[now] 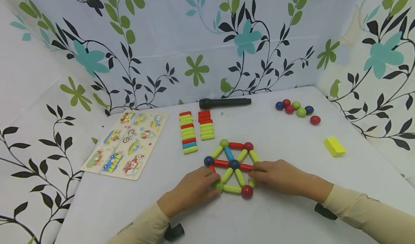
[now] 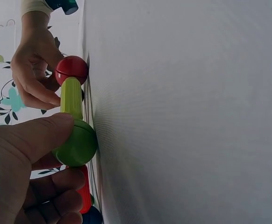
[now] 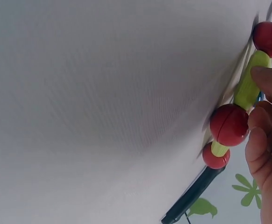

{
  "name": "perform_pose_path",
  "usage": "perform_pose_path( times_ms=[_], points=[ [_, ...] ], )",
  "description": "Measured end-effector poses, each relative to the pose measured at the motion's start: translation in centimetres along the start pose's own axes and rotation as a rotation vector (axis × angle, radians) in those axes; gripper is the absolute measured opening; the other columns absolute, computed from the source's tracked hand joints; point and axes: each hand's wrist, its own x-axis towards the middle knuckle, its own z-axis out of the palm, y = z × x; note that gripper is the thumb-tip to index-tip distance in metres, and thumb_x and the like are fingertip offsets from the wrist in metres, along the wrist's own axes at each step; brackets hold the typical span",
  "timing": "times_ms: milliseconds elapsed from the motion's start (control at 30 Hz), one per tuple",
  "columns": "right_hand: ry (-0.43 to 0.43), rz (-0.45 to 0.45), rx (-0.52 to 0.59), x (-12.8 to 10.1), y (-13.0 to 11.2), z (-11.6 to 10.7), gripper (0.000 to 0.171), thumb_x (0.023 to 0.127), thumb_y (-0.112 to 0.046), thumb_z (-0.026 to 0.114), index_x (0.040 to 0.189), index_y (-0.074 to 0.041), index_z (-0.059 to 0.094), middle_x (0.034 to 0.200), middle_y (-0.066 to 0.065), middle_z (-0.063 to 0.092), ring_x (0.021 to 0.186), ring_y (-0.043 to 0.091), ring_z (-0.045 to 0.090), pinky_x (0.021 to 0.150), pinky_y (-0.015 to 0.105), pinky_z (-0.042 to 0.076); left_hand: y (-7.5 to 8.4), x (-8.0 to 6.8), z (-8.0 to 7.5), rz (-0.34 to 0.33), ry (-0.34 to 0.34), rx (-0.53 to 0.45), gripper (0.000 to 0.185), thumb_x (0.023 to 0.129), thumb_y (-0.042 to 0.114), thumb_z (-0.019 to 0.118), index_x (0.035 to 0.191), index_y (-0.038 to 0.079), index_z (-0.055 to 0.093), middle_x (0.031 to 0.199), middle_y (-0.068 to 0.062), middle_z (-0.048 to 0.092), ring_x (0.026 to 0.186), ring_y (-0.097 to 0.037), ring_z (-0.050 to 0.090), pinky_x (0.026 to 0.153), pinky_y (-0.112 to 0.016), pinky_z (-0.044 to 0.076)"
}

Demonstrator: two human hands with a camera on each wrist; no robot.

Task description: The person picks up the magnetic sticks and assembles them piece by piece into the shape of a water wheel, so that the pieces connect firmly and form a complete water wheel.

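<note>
A flat hexagon of magnetic sticks and balls [image 1: 228,154] lies on the white table, its spokes meeting at a dark blue ball [image 1: 234,164]. My left hand [image 1: 196,186] is at its near left corner, thumb and fingers pinching a green ball [image 2: 77,143] where a yellow-green stick [image 2: 71,99] and a red stick join. At the right corner, my right hand [image 1: 279,175] holds the frame by a red ball [image 3: 229,124]; its thumb lies on the yellow-green stick [image 3: 251,81]. That corner is hidden under the hand in the head view. Another red ball [image 1: 247,191] forms the near right corner.
Two columns of loose sticks [image 1: 188,132] lie behind the hexagon, near a black microphone-like object [image 1: 225,103]. Loose balls [image 1: 289,109] and a yellow block [image 1: 334,146] are at right. A picture puzzle board [image 1: 126,143] lies at left. Patterned cloth [image 1: 201,31] hangs behind.
</note>
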Motion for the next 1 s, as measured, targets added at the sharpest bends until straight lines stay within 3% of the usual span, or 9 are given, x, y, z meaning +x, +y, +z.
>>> perform_pose_path(
  times_ms=[167,400,567,767,1000],
  points=[
    [0.043,0.001,-0.010,0.4,0.3,-0.3,0.045,0.079,-0.023,0.089,0.121,-0.019,0.071,0.110,-0.002,0.063,0.094,0.011,0.064,0.073,0.017,0.055,-0.3,0.0,-0.1,-0.017,-0.016,-0.024,0.039,0.088,0.038,0.080,0.121,0.019,0.070,0.097,0.010,0.061,0.087,-0.004,0.052,0.074,-0.016,0.048],
    [0.029,-0.113,-0.051,1.1,-0.8,0.8,0.038,0.083,-0.026,0.086,0.118,-0.024,0.072,0.115,-0.004,0.062,0.095,0.009,0.061,0.070,0.010,0.050,-0.4,-0.2,0.0,-0.022,-0.023,-0.032,0.037,0.088,0.037,0.081,0.119,0.020,0.070,0.096,0.011,0.061,0.087,-0.003,0.052,0.074,-0.015,0.048],
    [-0.008,-0.092,-0.062,0.9,-1.1,0.9,0.038,0.082,-0.024,0.087,0.116,-0.023,0.071,0.114,-0.005,0.066,0.097,0.009,0.063,0.070,0.013,0.053,-0.2,-0.1,0.3,-0.008,-0.022,-0.035,0.036,0.088,0.036,0.080,0.119,0.020,0.070,0.096,0.012,0.060,0.087,-0.002,0.051,0.074,-0.014,0.047],
    [0.009,-0.104,-0.021,0.6,-1.1,1.2,0.039,0.083,-0.024,0.086,0.118,-0.023,0.069,0.111,-0.008,0.069,0.091,0.003,0.065,0.072,0.012,0.052,-0.2,-0.1,0.4,-0.008,-0.024,-0.029,0.035,0.089,0.036,0.080,0.119,0.021,0.070,0.095,0.013,0.059,0.086,-0.001,0.051,0.073,-0.013,0.046],
    [-0.011,-0.047,0.026,0.7,-1.5,1.3,0.038,0.094,-0.052,0.068,0.120,-0.025,0.066,0.108,-0.012,0.065,0.079,-0.002,0.055,0.062,0.009,0.042,-0.3,-0.1,0.2,-0.007,-0.020,-0.027,0.035,0.089,0.037,0.079,0.119,0.021,0.070,0.096,0.014,0.059,0.087,0.000,0.051,0.074,-0.013,0.046]
  ],
)
